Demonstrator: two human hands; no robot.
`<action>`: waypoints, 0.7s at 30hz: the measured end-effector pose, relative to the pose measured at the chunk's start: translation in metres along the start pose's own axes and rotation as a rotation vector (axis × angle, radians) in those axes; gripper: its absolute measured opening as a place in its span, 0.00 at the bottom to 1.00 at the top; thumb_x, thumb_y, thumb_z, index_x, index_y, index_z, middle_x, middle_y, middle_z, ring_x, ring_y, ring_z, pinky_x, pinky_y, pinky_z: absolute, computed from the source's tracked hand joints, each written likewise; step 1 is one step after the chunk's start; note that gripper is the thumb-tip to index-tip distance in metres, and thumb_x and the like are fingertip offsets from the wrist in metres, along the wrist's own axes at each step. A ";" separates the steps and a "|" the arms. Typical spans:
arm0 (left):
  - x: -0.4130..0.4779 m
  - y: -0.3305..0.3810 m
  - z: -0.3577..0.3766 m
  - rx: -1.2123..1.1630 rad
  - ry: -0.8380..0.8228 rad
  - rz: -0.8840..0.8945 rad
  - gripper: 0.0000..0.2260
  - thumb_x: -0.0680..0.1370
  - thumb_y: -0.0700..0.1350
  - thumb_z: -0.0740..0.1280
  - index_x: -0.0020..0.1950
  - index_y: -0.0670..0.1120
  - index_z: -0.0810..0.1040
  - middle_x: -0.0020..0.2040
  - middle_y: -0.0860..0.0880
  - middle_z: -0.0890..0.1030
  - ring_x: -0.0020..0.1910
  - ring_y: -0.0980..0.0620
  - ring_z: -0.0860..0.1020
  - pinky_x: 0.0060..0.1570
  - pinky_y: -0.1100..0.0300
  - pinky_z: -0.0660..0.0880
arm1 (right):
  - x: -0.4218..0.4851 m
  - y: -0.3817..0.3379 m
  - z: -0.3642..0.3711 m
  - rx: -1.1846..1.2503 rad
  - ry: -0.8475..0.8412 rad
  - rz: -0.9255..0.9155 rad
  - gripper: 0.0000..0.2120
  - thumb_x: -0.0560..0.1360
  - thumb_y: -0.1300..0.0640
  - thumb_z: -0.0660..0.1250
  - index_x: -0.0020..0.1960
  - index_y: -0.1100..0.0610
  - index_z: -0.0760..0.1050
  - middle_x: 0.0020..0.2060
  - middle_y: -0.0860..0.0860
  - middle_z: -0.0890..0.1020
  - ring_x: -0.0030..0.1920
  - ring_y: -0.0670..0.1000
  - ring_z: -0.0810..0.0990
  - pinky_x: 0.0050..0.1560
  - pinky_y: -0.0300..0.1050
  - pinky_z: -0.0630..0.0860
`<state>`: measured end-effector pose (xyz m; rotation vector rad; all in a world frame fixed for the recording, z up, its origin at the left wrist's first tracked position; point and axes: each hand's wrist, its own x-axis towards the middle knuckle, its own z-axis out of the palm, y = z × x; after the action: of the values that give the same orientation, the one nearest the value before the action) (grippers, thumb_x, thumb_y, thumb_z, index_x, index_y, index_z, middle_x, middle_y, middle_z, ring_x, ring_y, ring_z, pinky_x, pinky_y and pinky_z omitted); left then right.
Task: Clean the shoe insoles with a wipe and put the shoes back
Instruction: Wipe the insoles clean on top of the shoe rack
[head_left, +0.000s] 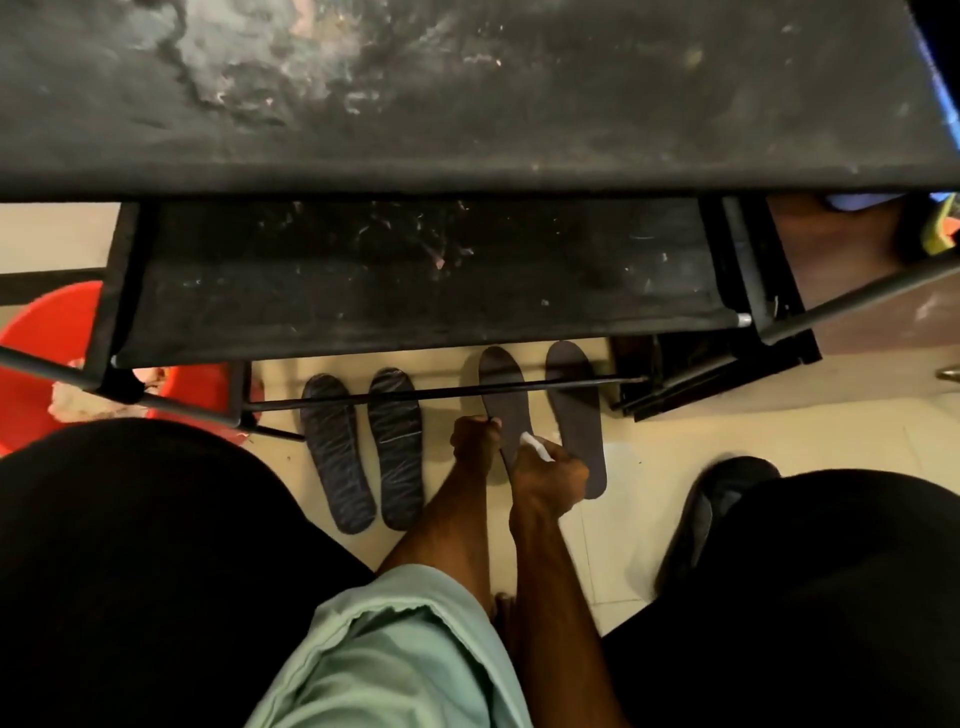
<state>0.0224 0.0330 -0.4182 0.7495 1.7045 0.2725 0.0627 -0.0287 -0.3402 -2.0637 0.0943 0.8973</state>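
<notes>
With the left hand (475, 437) pinching the insole (505, 415) at its 9 o'clock edge, the right hand (551, 475), gripping the wipe (535, 447), should stroke firmly toward 12 o'clock.

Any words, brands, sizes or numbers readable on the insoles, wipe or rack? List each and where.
None readable. The plain insole the left hand holds shows no print; the streaked pair bears only pale lines, not letters. The wipe in the right hand and the rack shelf carry no lettering.
</notes>
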 end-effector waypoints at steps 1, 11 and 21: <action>0.003 -0.001 0.000 -0.004 -0.015 -0.009 0.15 0.82 0.42 0.65 0.67 0.36 0.77 0.63 0.36 0.80 0.62 0.37 0.79 0.52 0.52 0.76 | 0.000 -0.002 0.000 -0.001 -0.008 -0.024 0.08 0.75 0.58 0.76 0.51 0.62 0.86 0.44 0.55 0.86 0.48 0.56 0.85 0.53 0.49 0.82; 0.022 -0.001 0.008 0.230 0.082 0.009 0.14 0.83 0.47 0.63 0.61 0.38 0.80 0.59 0.40 0.82 0.60 0.43 0.79 0.61 0.55 0.73 | 0.016 -0.005 0.004 0.089 -0.029 -0.093 0.08 0.76 0.61 0.76 0.53 0.65 0.85 0.44 0.55 0.85 0.47 0.53 0.84 0.33 0.26 0.74; 0.028 -0.007 0.014 0.379 0.150 0.097 0.21 0.83 0.48 0.65 0.72 0.38 0.70 0.69 0.40 0.75 0.69 0.44 0.73 0.65 0.58 0.68 | 0.018 0.003 0.007 0.048 -0.040 -0.119 0.11 0.76 0.58 0.76 0.55 0.64 0.85 0.46 0.56 0.86 0.48 0.55 0.85 0.38 0.29 0.77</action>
<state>0.0309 0.0422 -0.4482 1.1157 1.8899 0.0715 0.0707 -0.0209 -0.3560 -1.9846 -0.0277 0.8547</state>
